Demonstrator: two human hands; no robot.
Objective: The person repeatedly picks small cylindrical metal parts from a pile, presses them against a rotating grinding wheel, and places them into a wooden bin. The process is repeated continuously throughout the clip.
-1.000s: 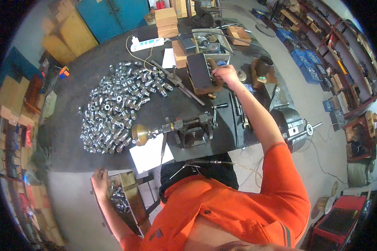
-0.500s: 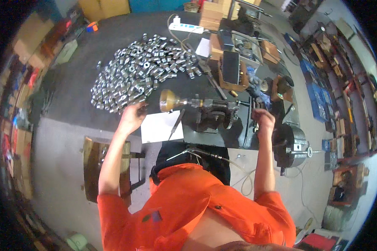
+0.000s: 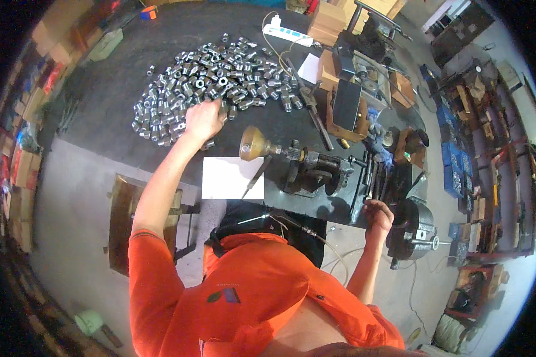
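Observation:
My left hand (image 3: pixel 205 121) reaches over the near side of a heap of shiny metal fittings (image 3: pixel 220 81). Its fingers are curled down among the pieces, and what they grip, if anything, is hidden. My right hand (image 3: pixel 379 215) hovers at the table's near right edge, fingers loosely bent and apart, with nothing visible in it. Between my hands stands a small dark metal machine (image 3: pixel 318 172) with a gear wheel. A yellowish cup-shaped part (image 3: pixel 253 144) sticks out from its left end. Dark rods (image 3: pixel 368 181) lie between the machine and my right hand.
A white sheet (image 3: pixel 225 178) lies near the front edge, with a dark slim tool (image 3: pixel 257 177) across it. A bench vise (image 3: pixel 415 229) is at the right edge. Behind stand boxes (image 3: pixel 346 107) and a white power strip (image 3: pixel 289 34). A wooden stool (image 3: pixel 140 223) stands front left.
My left hand has moved from beside the white sheet up and right onto the fittings. My right hand has drawn back from the machine's right side toward me. The view has shifted slightly.

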